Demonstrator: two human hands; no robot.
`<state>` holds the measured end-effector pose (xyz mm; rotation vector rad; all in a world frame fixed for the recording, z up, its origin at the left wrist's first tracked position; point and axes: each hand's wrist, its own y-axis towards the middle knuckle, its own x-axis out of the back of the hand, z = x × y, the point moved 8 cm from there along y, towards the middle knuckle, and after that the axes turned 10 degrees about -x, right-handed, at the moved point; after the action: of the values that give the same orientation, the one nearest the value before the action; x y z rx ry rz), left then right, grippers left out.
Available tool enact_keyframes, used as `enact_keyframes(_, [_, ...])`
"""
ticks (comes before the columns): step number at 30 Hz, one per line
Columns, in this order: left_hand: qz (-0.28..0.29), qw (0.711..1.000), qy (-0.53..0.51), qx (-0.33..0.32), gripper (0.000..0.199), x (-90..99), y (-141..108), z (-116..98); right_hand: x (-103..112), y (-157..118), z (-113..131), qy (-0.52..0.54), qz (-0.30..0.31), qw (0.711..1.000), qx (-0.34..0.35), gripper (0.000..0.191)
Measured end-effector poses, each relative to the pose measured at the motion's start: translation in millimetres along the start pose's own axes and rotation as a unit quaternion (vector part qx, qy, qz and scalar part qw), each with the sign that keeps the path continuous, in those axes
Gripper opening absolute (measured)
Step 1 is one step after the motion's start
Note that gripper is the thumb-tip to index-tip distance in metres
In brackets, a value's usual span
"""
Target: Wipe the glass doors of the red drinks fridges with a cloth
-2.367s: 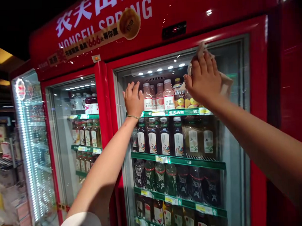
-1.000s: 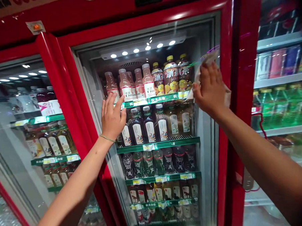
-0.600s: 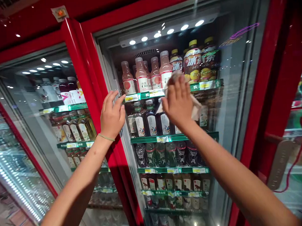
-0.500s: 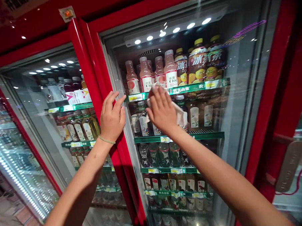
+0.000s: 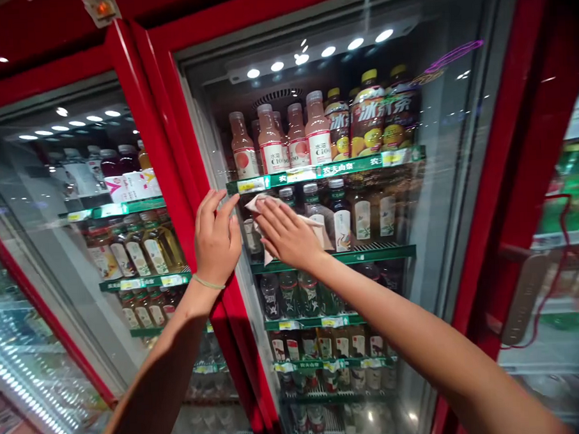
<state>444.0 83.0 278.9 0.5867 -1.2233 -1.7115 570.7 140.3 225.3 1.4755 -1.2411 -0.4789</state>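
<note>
Pale cloth (image 5: 323, 231) is located on the outer face of the glass pane (image 5: 441, 172), upper part of the visible pane, close to its left edge and well apart from its right edge. It is held under the right hand (image 5: 288, 239): palm flat, fingers extended and nearly together, cloth apparently pressed to the glass rather than pinched. Right hand is the nearer one, in direct contact.

From the left hand (image 5: 217, 236) the cloth lies just to the right, at about the same height, with a small gap between. Left hand is spread moderately wide, fingers slightly curled, nothing seen in it. It is placed over the left upright of the red door frame (image 5: 169, 107); palm contact can't be confirmed, palm side is hidden.

Cloth long axis: slanted gently, upper left to lower right, roughly in line with the right fingers. One corner is poked out past the fingertips at upper left, another is hung below the hand, the rest is fanned out to the right of the knuckles.

Cloth looks: off-white to beige, thin, soft, creased, loosely folded, edges uneven. Middle is covered by the hand; wet or dry can't be told.
</note>
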Motion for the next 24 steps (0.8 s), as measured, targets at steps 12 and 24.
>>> enact_keyframes(12, [0.040,0.998,-0.026,-0.037,0.048,-97.2,15.7,-91.3,117.3,-152.9,-298.5,-0.126,-0.069,0.942,-0.302,0.068])
enact_keyframes(24, [0.058,0.998,0.007,-0.020,0.050,-68.3,-8.1,-49.1,45.7,-143.8,-176.2,-0.089,-0.055,0.945,-0.311,0.068])
